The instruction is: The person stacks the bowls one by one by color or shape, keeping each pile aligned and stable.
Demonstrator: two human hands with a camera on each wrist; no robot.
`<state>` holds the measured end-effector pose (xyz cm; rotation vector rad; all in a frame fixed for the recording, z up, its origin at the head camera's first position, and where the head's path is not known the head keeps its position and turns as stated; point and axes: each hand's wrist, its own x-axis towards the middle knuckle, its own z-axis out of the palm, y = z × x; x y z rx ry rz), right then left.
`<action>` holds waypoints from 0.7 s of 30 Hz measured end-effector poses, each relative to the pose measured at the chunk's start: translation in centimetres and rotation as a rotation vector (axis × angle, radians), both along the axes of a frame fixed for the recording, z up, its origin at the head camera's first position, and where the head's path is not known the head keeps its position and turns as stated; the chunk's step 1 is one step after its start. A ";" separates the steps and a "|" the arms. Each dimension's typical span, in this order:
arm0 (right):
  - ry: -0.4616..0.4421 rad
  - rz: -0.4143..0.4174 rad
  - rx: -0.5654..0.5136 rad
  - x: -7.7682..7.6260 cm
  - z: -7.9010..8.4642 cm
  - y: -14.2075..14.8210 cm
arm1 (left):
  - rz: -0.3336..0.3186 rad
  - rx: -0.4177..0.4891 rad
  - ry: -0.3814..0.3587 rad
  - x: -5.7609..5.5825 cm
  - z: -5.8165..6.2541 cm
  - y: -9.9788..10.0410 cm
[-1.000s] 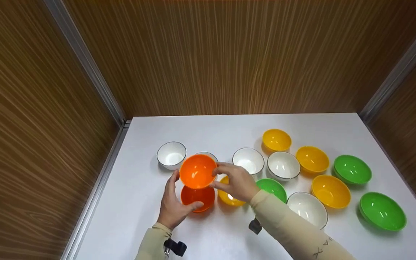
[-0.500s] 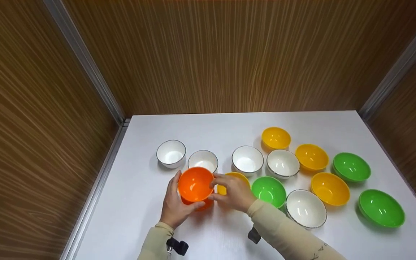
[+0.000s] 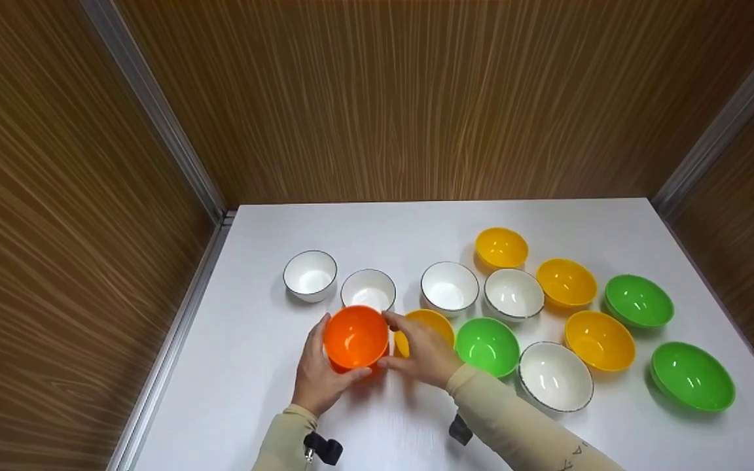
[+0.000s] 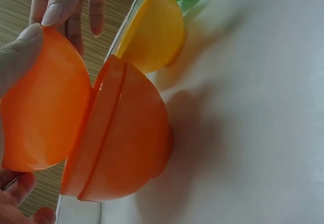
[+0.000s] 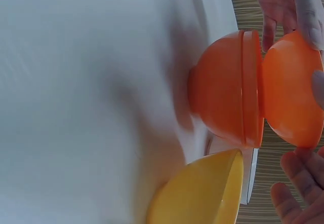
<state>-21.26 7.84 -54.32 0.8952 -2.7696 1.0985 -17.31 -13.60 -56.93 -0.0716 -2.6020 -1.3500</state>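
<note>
Gripping the orange bowl point(image 3: 355, 337) from both sides, the left hand point(image 3: 320, 377) and right hand point(image 3: 427, 351) have it between them, just over the orange stack point(image 4: 126, 138) on the table point(image 3: 220, 392).

orange bowls point(image 3: 356, 335) | yellow bowls point(image 3: 599, 340) | green bowls point(image 3: 692, 376) | white bowls point(image 3: 555, 376), dark-rimmed | white table point(image 3: 220, 392) | brown wood-grain wall point(image 3: 390, 98)

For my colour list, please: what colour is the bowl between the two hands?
The bowl is plain orange, showing best in the head view.
</note>
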 end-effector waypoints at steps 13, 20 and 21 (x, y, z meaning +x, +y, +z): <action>0.017 0.028 0.068 -0.1 -1.0 -0.7 | -0.018 0.015 0.047 0.1 -1.1 -0.2; 0.087 0.044 0.071 -0.2 -1.8 -0.6 | -0.013 -0.007 0.053 0.1 -1.5 -0.1; 0.082 0.041 0.074 -0.2 -1.9 -0.6 | -0.014 -0.010 0.053 0.1 -1.6 -0.1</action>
